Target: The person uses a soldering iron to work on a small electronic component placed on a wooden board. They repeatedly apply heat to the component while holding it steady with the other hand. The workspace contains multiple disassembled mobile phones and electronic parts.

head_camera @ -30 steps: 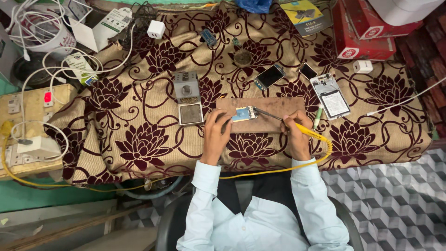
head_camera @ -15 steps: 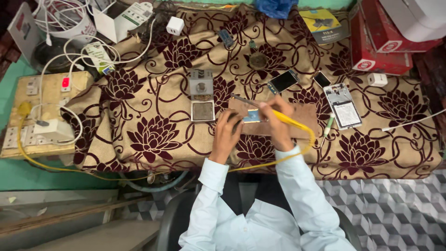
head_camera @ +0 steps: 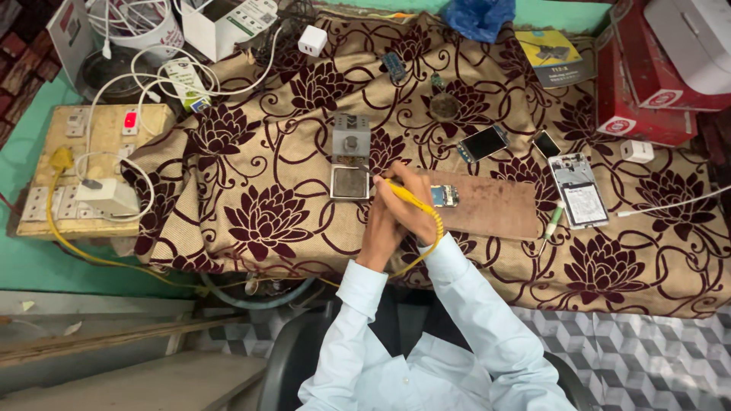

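Right hand (head_camera: 411, 199) swung leftward, yellow soldering iron (head_camera: 407, 195), square metal sponge tray (head_camera: 349, 183)

On my flowered cloth I count two dark phone screens, one (head_camera: 483, 142) larger, one (head_camera: 546, 143) smaller, one opened white phone body (head_camera: 579, 190), one small blue circuit board (head_camera: 444, 196), two white charger cubes (head_camera: 312, 39) (head_camera: 636, 151), one brown wooden board (head_camera: 495, 207), two red cardboard boxes (head_camera: 640, 91).

Both your forearms, in light sleeves, extend forward and converge. Your right hand (head_camera: 415, 199) crosses toward the left, fingers curled closed in a pen-style grip, knuckles up. Your left hand (head_camera: 381, 228) lies just beneath and beside it, touching it, fingers bent, wrist straight. Whether it grips anything cannot be determined.
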